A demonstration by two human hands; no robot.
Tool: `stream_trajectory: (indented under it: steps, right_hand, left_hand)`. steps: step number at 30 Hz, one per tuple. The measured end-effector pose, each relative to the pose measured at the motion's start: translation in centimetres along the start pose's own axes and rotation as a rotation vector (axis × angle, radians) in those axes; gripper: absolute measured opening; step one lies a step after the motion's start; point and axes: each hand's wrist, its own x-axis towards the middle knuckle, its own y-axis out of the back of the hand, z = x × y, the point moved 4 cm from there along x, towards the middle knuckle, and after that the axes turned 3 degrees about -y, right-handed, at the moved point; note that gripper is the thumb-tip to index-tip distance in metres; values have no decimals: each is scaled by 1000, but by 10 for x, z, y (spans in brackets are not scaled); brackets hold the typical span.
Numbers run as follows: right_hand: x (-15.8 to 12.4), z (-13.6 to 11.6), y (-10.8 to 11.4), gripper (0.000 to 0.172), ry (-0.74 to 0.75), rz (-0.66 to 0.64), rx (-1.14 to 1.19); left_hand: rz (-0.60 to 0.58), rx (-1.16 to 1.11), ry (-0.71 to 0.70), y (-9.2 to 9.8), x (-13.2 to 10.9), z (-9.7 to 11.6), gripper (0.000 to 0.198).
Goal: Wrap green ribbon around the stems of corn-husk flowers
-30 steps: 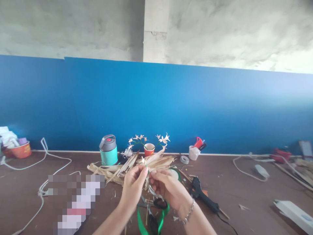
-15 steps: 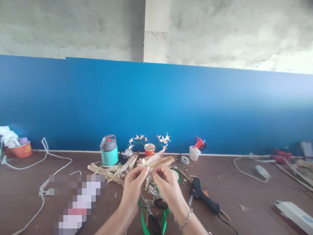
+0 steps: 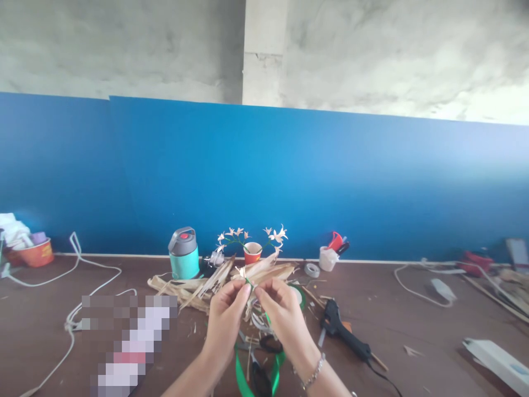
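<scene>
My left hand is closed, thumb and forefinger pinching the green stem of a small cream flower, its petals pointing up above the fingertips. Just beside it, my right hand is pinched at the stem's lower part. Green tape hangs in a loop below the hands, and a bit of it shows at the right palm; its end in the right fingers is mostly hidden. Scissors with dark handles lie under the wrists, partly inside the tape loop.
Dried corn husks spread behind my hands. A paper cup holds sprays of similar flowers. A turquoise flask stands left. On the right are a glue gun, a tape roll and a white container with pens.
Slightly more of the flower's green stem shows above my left fingertips. The tape loop below has shifted a little. Both hands stay almost in place.
</scene>
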Motion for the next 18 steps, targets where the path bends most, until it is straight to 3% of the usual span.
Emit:
stream_trajectory:
  steps: [5,13,18]
  right_hand:
    - [-1,-1,-1,20,-58,-55,106]
    - [-1,12,-3,23,-386,-257,462]
    - [1,12,-1,26,-354,-223,398]
  left_hand:
    - [16,29,-48,1,0,6,15]
    - [-59,-63,38,-4,-1,4,14]
    - [-52,-99,69,-4,0,3,15]
